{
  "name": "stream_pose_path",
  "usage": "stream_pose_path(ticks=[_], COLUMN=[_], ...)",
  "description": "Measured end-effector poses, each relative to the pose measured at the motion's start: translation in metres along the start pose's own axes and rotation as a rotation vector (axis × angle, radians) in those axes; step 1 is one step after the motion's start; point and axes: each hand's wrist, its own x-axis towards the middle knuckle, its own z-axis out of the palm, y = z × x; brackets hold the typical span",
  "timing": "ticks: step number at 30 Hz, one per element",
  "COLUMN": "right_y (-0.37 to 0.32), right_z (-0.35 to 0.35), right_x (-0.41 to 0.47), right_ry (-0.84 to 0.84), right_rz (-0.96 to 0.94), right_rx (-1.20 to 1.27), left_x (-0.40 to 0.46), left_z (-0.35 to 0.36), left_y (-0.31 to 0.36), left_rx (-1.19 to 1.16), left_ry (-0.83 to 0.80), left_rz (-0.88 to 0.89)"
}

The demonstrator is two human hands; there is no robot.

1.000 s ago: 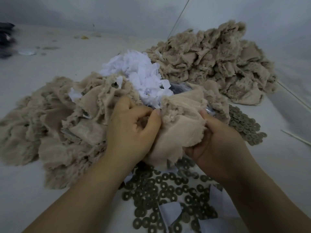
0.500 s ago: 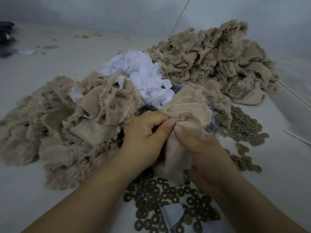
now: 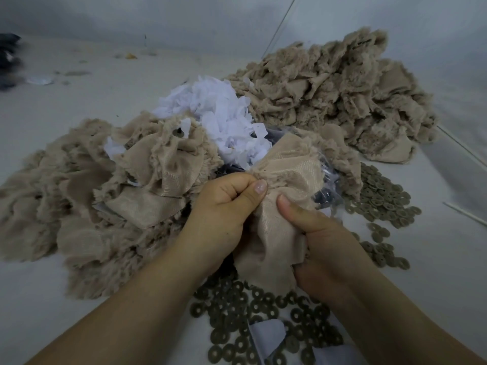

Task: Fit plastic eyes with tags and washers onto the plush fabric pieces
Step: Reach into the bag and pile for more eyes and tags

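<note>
I see a beige plush fabric piece (image 3: 284,180), backing side up and bunched, lifted above the worktop's near middle. One heap of plush pieces (image 3: 110,196) sprawls toward the left edge; one piece on it carries a fitted washer (image 3: 178,132). A second heap (image 3: 334,101) sits toward the far right. White tags (image 3: 224,122) pile between them. Loose washers (image 3: 263,320) lie scattered at the near edge and on the right (image 3: 379,196). Dark plastic eyes (image 3: 325,196), partly hidden, lie beside the held piece.

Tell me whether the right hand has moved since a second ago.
Yes. The right hand has shifted left, away from the washers on the right, and its thumb now pinches the plush piece beside the left hand.
</note>
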Motion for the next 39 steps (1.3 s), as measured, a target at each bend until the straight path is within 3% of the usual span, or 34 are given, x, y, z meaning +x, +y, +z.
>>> stream_pose_path(ticks=[3, 11, 18, 23, 39], right_y=[0.0009, 0.0015, -0.0005, -0.0037, -0.0043], right_z=[0.0008, -0.0014, 0.0039, 0.0047, 0.0], right_x=[0.0003, -0.0019, -0.0022, -0.0016, -0.0002], right_ry=[0.004, 0.153, 0.038, 0.025, 0.002], right_rz=[0.011, -0.166, -0.078, -0.013, -0.008], right_rx=[0.018, -0.252, -0.048, -0.037, -0.025], left_x=[-0.0003, -0.003, -0.0014, -0.0008, 0.0005], left_z=[-0.0001, 0.001, 0.0005, 0.0011, 0.0003], left_y=[-0.0006, -0.0022, -0.0046, -0.0058, -0.006], left_rx=[0.025, 0.216, 0.037, -0.037, -0.012], left_ry=[0.0, -0.013, -0.021, -0.037, -0.105], left_rz=[0.027, 0.176, 0.077, 0.034, 0.07])
